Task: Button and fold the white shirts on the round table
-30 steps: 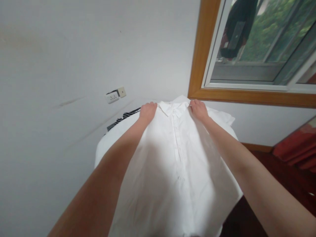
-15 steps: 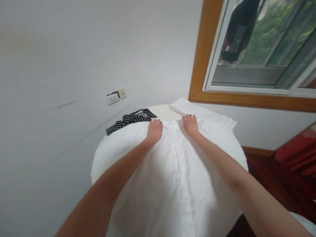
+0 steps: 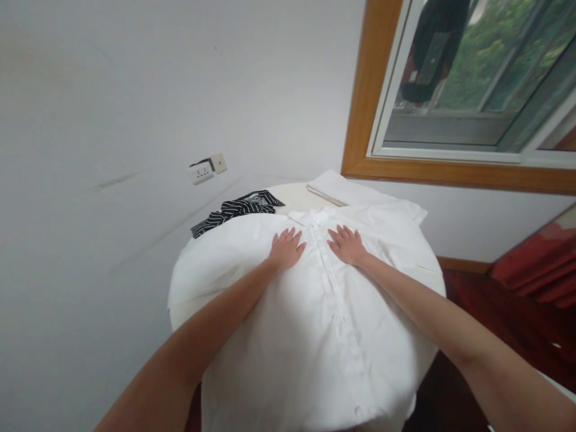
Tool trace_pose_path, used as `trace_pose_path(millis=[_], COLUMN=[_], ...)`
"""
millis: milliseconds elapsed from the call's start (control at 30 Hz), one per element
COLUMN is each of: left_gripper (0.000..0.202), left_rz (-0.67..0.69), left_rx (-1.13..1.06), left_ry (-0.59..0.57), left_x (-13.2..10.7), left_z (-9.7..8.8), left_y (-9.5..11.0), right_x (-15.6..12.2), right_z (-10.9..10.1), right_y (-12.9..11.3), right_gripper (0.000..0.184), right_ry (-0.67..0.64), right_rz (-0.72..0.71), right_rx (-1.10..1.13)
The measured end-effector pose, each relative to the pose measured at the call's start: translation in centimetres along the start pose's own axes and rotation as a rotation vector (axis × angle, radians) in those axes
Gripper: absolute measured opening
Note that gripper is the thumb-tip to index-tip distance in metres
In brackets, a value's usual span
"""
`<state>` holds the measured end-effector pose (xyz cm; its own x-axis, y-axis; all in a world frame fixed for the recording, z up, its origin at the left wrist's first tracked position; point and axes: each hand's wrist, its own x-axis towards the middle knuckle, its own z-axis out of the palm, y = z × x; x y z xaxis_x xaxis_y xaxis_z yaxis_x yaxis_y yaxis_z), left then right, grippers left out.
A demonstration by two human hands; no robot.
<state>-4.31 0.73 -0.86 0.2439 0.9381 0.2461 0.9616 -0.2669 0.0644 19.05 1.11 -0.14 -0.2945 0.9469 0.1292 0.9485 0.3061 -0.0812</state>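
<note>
A white button-up shirt lies spread front-up over a small round white table, its collar at the far side. My left hand rests flat on the shirt just left of the button placket, fingers spread. My right hand lies flat just right of the placket, fingers stretched out. Both palms press on the chest area below the collar, and neither holds anything.
A black-and-white striped garment lies crumpled at the table's far left. A folded white cloth sits at the far edge under the wood-framed window. A wall socket is on the left wall. Red fabric is at the right.
Both hands let go of the shirt's collar and slid back toward me; they now lie open and flat on the chest. The shirt has settled onto the table.
</note>
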Motion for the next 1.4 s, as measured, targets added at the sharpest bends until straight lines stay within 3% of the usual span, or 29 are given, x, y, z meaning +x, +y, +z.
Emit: trace_pose_path(millis=[200,333,433,533,633,833,1033,1267,1400], left_gripper=[0.046,0.032,0.028,0.029,0.028,0.025,0.023,0.014,0.008], left_rz=[0.027,0.097,0.063,-0.006,-0.051,0.007,0.018,0.006,-0.025], left_rx=[0.023,0.038,-0.027,-0.142,-0.26,-0.378,-0.353,-0.344,-0.341], left_ry=[0.012,0.099,0.127,0.101,0.149,0.164,0.144,0.159,0.18], left_x=[0.7,1.3,2.1,2.6,2.7,2.6,2.8,2.5,2.5], left_z=[-0.5,-2.1,-2.8,-2.2,-1.0,-0.1,-0.5,-0.3,0.1], left_y=[0.4,1.9,3.6,4.4,4.1,3.4,4.0,4.4,4.5], right_x=[0.3,0.7,1.2,1.6,1.7,2.1,3.0,4.0,3.9], right_z=[-1.7,-3.3,-3.6,-3.1,-2.5,-2.8,-2.5,-0.1,0.5], right_y=[-0.2,-2.3,-4.0,-5.1,-5.4,-4.5,-2.5,-2.5,-2.8], right_gripper=[0.048,0.03,0.027,0.026,0.021,0.02,0.02,0.014,0.012], right_ry=[0.032,0.093,0.069,0.067,0.092,0.112,-0.036,-0.099,-0.088], right_rz=[0.016,-0.057,-0.061,-0.001,0.013,0.017,0.035,0.277,0.308], right_rx=[0.004,0.022,0.094,0.115,0.103,0.163,0.562,1.354,1.451])
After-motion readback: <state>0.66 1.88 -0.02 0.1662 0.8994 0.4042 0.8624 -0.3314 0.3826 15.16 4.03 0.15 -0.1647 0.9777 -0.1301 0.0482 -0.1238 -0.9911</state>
